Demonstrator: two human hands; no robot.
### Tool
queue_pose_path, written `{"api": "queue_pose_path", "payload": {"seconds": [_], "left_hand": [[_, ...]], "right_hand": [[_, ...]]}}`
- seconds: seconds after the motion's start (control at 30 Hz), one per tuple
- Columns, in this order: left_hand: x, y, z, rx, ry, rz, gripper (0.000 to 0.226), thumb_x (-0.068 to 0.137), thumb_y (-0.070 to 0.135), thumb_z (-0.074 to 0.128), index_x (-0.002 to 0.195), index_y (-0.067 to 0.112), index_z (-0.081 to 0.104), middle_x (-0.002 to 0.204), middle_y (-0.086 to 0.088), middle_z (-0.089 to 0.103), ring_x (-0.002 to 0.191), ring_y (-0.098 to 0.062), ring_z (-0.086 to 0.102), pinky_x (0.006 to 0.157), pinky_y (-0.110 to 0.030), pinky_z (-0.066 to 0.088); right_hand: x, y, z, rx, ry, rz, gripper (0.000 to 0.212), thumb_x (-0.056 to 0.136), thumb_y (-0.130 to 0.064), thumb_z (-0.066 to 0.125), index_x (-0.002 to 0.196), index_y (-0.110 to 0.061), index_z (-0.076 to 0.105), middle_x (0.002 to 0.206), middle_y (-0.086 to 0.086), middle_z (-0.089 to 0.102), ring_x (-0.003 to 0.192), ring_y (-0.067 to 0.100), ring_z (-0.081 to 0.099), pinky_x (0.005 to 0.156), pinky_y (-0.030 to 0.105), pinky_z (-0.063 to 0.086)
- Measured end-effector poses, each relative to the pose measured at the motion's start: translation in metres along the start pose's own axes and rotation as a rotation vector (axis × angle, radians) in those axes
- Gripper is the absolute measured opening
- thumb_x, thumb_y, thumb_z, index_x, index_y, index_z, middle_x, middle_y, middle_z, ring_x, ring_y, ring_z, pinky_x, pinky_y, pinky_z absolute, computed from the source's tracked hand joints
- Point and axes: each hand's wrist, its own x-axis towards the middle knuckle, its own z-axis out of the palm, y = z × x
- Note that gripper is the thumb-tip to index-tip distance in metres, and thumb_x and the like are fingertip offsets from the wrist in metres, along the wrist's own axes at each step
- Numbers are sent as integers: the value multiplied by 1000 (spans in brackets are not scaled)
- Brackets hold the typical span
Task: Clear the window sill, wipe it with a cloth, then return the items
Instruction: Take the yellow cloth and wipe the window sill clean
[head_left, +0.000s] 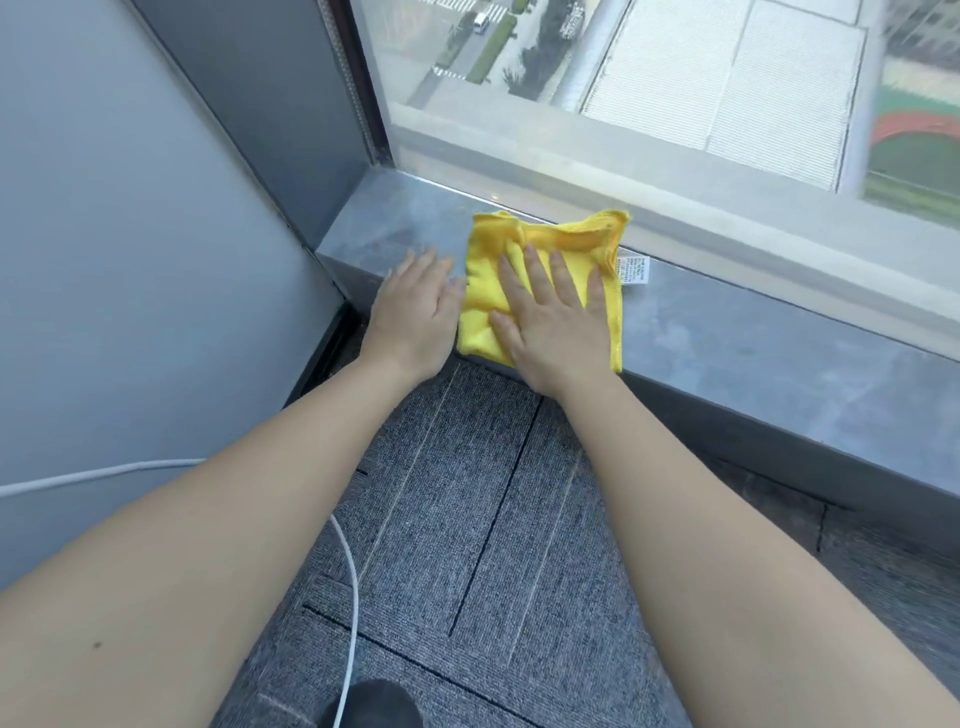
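Right hand: your right hand (553, 317) is lying flat on the folded yellow microfibre cloth (545, 283), palm down, fingers spread apart and stretched toward the glass, gripping nothing
Left hand: your left hand (418, 306) is resting flat on the bare sill just beside the cloth's left edge, fingers straight and close together, fingertips touching or nearly touching the cloth; it is closing on nothing
Cloth: it is sitting near the left end of the grey stone window sill (753, 353), its far edge against the base of the window frame, its near edge hanging slightly over the sill's front lip; a white care label (632, 270) is sticking out at its right side
Sill: you are looking at a sill carrying only the cloth and your hands
Window: the pane (675, 78) is showing a rooftop and a street far below
Floor: grey carpet tiles (493, 545) are lying under your forearms, with a white cable (349, 582) curving across them at the left and a dark shoe tip (371, 704) showing at the bottom edge
Left side: a grey wall panel (130, 234) is meeting the sill's left end
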Motion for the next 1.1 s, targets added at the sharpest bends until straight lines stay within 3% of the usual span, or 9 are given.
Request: {"api": "queue_pose_path", "payload": {"seconds": [0.27, 0.47, 0.53, 0.7, 0.8, 0.93, 1.1], "left_hand": [[-8, 46, 48, 140, -130, 139, 49, 95, 35, 24, 139, 16, 34, 155, -7, 23, 145, -24, 14, 119, -38, 7], [-12, 56, 56, 164, -149, 232, 65, 80, 39, 17, 136, 17, 40, 152, -5, 31, 142, -26, 20, 115, -36, 12], [-10, 54, 57, 144, -132, 237, 64, 81, 38, 17, 135, 16, 41, 150, -7, 36, 141, -27, 24, 115, -37, 14], [-8, 55, 63, 70, -49, 251, 60, 83, 41, 18, 125, 13, 52, 127, -14, 59, 126, -35, 44, 109, -47, 29], [-8, 64, 69, 79, -40, 277, 68, 79, 47, 12, 119, 13, 55, 116, -12, 65, 114, -33, 51, 103, -48, 34], [-12, 85, 81, 101, -65, 291, 59, 85, 39, 20, 122, 8, 53, 122, -15, 61, 118, -34, 49, 103, -44, 32], [-14, 115, 100, 90, -138, 329, 55, 87, 35, 23, 126, 7, 50, 133, -17, 53, 129, -35, 39, 108, -43, 26]], "right_hand": [[-50, 73, -2, 78, 5, 398, 60, 95, -49, 15, 147, -28, -6, 159, -4, -15, 145, 29, -16, 111, 60, -13], [-35, 65, -3, 181, 38, 649, 59, 95, -46, 15, 148, -26, -3, 159, 2, -14, 144, 35, -16, 109, 66, -10], [-29, 58, -4, 185, 53, 617, 57, 96, -42, 16, 148, -26, -2, 159, 3, -13, 145, 32, -16, 109, 66, -9], [-45, 66, -3, 84, 56, 205, 52, 97, -40, 19, 146, -35, 4, 160, -7, -5, 147, 18, -9, 113, 58, -9], [-61, 86, -4, 45, 42, 106, 52, 97, -41, 21, 146, -36, 5, 160, -9, -2, 147, 14, -4, 116, 51, -9], [-80, 115, -1, 46, 30, 216, 55, 97, -44, 19, 147, -33, 1, 160, -7, -6, 147, 14, -7, 116, 50, -10], [-106, 159, -3, 76, 12, 549, 60, 95, -50, 15, 147, -29, -6, 159, -5, -13, 146, 22, -13, 109, 63, -12]]}}
